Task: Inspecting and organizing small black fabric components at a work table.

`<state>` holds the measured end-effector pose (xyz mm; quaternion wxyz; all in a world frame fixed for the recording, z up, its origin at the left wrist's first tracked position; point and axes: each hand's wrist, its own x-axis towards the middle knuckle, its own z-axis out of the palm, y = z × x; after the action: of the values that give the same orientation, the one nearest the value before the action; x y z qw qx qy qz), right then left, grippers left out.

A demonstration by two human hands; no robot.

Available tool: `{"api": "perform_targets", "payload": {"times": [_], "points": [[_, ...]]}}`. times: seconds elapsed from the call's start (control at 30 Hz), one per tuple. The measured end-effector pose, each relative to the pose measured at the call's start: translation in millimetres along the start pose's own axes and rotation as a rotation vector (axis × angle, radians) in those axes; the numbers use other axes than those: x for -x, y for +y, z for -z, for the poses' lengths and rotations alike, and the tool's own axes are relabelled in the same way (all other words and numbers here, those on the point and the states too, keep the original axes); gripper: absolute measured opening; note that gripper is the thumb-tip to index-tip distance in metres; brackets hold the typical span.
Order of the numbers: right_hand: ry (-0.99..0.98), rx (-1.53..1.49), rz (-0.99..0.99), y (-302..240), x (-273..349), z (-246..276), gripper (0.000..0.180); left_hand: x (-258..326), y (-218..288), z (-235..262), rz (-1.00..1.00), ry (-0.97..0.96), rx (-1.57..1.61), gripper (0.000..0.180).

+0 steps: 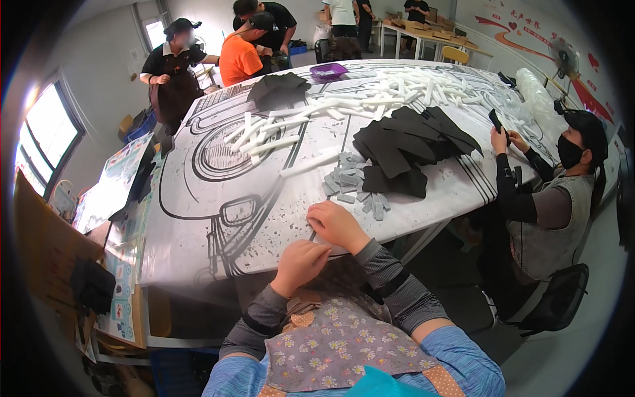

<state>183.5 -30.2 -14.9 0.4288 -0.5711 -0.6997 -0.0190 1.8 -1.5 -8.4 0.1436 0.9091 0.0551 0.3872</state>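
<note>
My left hand (301, 266) is at the near edge of the table, its fingers curled inward toward my other wrist. Just beyond it, my right hand (336, 225) rests on the white printed sheet, fingers bent and close together. Whatever either hand may hold is hidden. Nearest my right hand is a scattered pile of small grey blocks (345, 177). Behind and beside it lies a heap of flat black foam-like pieces (413, 140). White foam-like sticks (331, 104) spread across the middle of the table, one (309, 164) reaching toward the grey blocks.
A masked person (552, 205) sits at the right, holding a phone (497, 122). Farther back are a second black stack (279, 90), a purple tray (329, 71) and clear plastic bags (536, 99). Several people stand beyond the table. A side table (122, 264) is at the left.
</note>
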Motion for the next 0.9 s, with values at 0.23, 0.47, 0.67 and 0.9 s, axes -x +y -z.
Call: {"api": "perform_targets", "payload": {"times": [0.23,0.47,0.67,0.9], "points": [[0.002,0.003,0.004,0.4,0.1,-0.5,0.011,0.3,-0.2,-0.3,-0.007,0.008,0.004,0.011],[0.009,0.002,0.006,0.4,0.3,-1.1,0.011,0.7,-0.3,-0.6,-0.01,0.009,0.001,0.01],[0.004,0.0,-0.001,1.3,0.0,-1.2,0.011,0.2,0.1,-0.4,-0.01,0.006,-0.004,0.01],[0.004,0.001,-0.001,1.8,0.1,-2.0,0.011,-0.9,1.2,0.3,-0.015,0.018,0.007,0.01]]}}
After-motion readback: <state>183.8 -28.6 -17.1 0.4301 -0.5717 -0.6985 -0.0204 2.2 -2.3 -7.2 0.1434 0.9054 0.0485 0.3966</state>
